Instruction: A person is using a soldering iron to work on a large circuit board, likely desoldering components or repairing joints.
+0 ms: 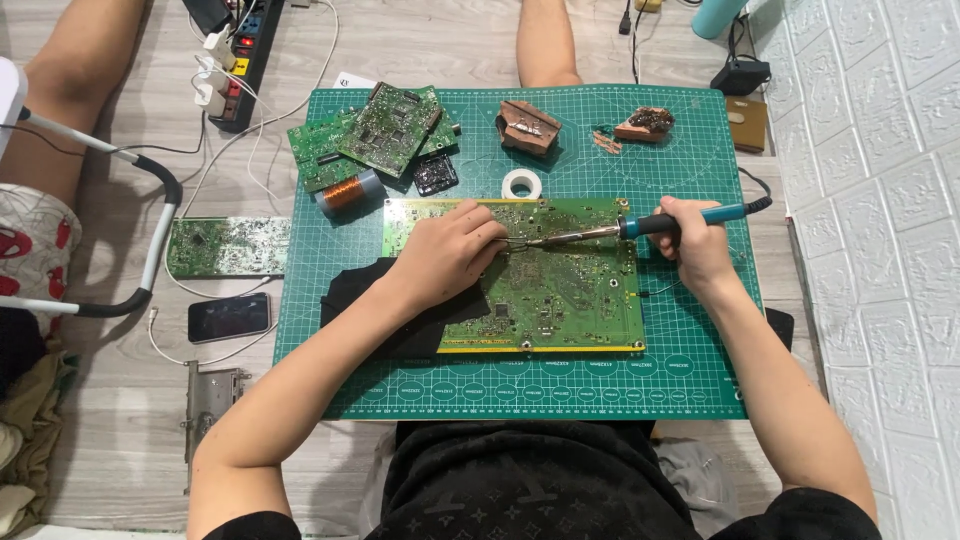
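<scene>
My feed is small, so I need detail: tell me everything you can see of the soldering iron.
The soldering iron has a teal-blue handle with a black grip collar and a slim metal shaft. It lies nearly level, tip pointing left over the large green circuit board. The right hand grips its handle; the left hand rests on the board near the tip. A dark cord leaves the handle's right end.
</scene>
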